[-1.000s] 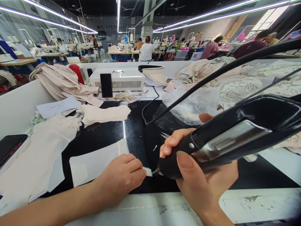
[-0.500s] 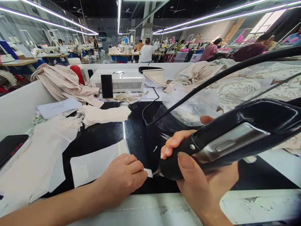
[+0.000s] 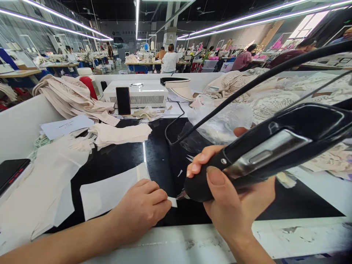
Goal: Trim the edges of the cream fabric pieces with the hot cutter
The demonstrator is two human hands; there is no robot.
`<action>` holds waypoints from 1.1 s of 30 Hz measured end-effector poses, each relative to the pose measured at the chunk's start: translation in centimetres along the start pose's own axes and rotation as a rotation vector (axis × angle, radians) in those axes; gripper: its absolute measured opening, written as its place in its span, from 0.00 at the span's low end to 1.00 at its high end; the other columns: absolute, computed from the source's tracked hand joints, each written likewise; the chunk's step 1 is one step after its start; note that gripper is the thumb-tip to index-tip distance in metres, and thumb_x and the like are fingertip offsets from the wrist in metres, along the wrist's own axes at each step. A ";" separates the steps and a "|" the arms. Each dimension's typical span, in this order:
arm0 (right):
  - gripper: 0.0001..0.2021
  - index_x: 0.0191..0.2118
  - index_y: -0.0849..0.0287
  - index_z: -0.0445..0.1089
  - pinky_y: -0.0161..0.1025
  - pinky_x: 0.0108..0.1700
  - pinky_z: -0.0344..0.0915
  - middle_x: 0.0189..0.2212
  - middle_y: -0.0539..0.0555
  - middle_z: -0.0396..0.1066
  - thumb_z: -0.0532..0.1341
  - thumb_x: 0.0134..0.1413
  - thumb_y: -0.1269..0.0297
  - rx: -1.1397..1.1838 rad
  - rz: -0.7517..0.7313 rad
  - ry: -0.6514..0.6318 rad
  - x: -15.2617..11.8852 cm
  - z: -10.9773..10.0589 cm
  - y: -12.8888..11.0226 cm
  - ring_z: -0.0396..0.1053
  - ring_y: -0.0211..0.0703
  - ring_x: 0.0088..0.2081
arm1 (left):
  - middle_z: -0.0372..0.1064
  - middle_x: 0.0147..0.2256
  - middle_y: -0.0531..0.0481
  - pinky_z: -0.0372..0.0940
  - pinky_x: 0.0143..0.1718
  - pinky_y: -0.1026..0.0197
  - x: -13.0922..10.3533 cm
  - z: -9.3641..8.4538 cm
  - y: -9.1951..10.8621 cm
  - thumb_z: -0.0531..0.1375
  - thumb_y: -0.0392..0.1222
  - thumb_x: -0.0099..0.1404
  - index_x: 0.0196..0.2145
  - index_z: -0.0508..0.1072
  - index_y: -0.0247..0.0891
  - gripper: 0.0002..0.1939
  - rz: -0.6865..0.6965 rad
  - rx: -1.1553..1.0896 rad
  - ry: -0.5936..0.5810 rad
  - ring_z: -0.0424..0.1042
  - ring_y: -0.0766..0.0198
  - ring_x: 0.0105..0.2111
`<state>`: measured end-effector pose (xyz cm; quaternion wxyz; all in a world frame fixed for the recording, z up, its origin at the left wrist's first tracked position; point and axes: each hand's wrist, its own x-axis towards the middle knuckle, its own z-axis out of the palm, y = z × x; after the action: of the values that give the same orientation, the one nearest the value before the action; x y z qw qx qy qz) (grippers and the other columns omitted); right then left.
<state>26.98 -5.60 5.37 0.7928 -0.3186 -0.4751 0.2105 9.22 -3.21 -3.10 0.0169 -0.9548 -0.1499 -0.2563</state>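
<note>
My right hand [image 3: 231, 205] is wrapped round a black corded handheld cutter [image 3: 264, 154] with a silver lever on its side. Its narrow metal tip points down-left and lies at the end of a small white strip [image 3: 172, 202]; whether the two touch I cannot tell. That strip sticks out from between the thumb and fingers of my left hand [image 3: 148, 205], which is closed in a pinch low over the black mat [image 3: 159, 165]. Behind my left wrist a white fabric piece [image 3: 110, 190] with a cream band lies flat, partly hidden by the hand.
A stack of cream fabric [image 3: 121, 134] and pale sheets [image 3: 41, 179] lie left, near a dark phone [image 3: 12, 174]. Behind stand a white vented box [image 3: 137, 93], another phone [image 3: 123, 101] and a visor [image 3: 178, 88]. The black cable [image 3: 214, 113] arches over clear plastic [image 3: 228, 121]. Co-workers sit beyond.
The cutter's rear end and tip sit slightly higher in the picture. The whole view has shifted a little; my left hand keeps its pinch on the strip.
</note>
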 end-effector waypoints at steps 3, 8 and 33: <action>0.17 0.45 0.49 0.71 0.37 0.21 0.72 0.32 0.44 0.78 0.78 0.57 0.58 -0.002 0.000 -0.005 0.1 0.1 0.0 0.72 0.38 0.23 | 0.73 0.35 0.52 0.61 0.37 0.54 0.2 -0.2 0.1 0.59 0.33 0.80 0.42 0.74 0.36 0.06 -0.021 -0.051 0.048 0.69 0.59 0.35; 0.17 0.46 0.50 0.71 0.37 0.22 0.73 0.32 0.44 0.78 0.77 0.57 0.60 0.000 0.000 -0.016 0.1 0.0 -0.1 0.72 0.38 0.23 | 0.74 0.35 0.52 0.59 0.37 0.54 0.3 -0.4 0.3 0.57 0.34 0.81 0.44 0.75 0.36 0.07 -0.020 -0.056 0.050 0.68 0.59 0.35; 0.23 0.59 0.44 0.74 0.35 0.20 0.71 0.31 0.45 0.76 0.77 0.61 0.60 -0.014 -0.023 -0.040 -0.2 0.2 -0.5 0.73 0.38 0.23 | 0.73 0.34 0.52 0.62 0.34 0.55 0.8 -0.2 -0.2 0.55 0.35 0.83 0.45 0.77 0.36 0.10 -0.027 -0.041 0.116 0.69 0.59 0.34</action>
<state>26.70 -6.03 5.65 0.7832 -0.3145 -0.4958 0.2045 9.71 -2.83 -2.50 0.0024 -0.9364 -0.1560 -0.3143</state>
